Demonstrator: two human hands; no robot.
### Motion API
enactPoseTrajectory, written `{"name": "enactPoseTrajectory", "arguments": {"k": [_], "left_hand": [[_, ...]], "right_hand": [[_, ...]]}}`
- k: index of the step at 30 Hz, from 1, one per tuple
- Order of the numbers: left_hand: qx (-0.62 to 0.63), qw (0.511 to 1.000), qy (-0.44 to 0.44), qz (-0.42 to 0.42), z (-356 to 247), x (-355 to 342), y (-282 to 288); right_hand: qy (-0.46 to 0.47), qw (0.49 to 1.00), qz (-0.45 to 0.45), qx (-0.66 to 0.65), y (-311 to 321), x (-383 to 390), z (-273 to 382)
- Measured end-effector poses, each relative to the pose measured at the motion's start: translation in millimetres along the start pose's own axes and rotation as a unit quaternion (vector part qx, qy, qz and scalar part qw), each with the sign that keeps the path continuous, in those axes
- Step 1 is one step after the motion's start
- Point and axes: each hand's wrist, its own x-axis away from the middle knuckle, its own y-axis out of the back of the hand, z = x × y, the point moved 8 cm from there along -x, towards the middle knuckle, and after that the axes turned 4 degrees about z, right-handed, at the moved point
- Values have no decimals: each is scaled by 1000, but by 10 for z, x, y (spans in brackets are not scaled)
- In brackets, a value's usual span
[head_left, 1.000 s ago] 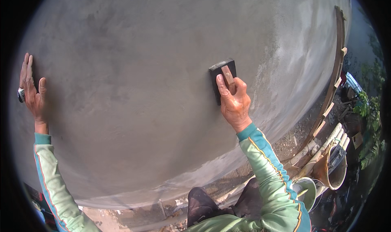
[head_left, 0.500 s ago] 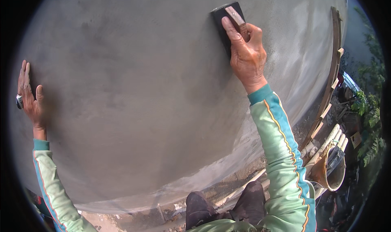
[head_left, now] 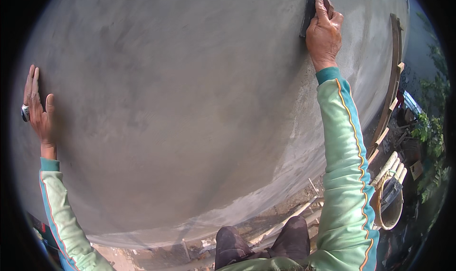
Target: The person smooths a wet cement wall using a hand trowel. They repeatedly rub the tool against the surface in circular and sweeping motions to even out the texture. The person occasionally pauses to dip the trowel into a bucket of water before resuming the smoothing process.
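A broad grey plastered surface [head_left: 199, 109] fills most of the head view, smeared and paler toward the right. At the top right, my right hand [head_left: 324, 40] grips the wooden handle of a black float [head_left: 308, 15], which lies against the plaster with my arm stretched out. My left hand [head_left: 39, 111] rests flat on the same surface at the far left, fingers extended and pointing up, a large ring on one finger.
A curved wooden batten [head_left: 395, 62] with short blocks runs down the right side. Below it are pale poles [head_left: 387, 169] and a bucket [head_left: 395, 216]. Leafy branches [head_left: 430, 128] hang at the right rim. My knees [head_left: 294, 237] show at the bottom above debris-strewn ground.
My right hand has slid the float upward and to the right across the plaster, straightening the arm. My left hand has stayed in nearly the same place.
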Motion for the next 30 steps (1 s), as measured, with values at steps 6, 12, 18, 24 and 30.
{"name": "enactPoseTrajectory", "arguments": {"k": [6,12,18,24,30], "left_hand": [[-24,1000,-17,7,69,52,57],[-29,999,-14,-13,9,-24,47],[-22,1000,-10,-8,59,62,85],[-4,1000,-9,-14,16,1,51],[-19,1000,-5,-14,59,96,88]], "right_hand": [[53,992,-29,-109,-105,422,308],[-49,994,-95,-6,-74,-811,-477],[72,985,-93,-127,11,192,523],[-58,990,-127,-20,-121,-705,-503],[51,985,-139,-90,-23,-17,158]]}}
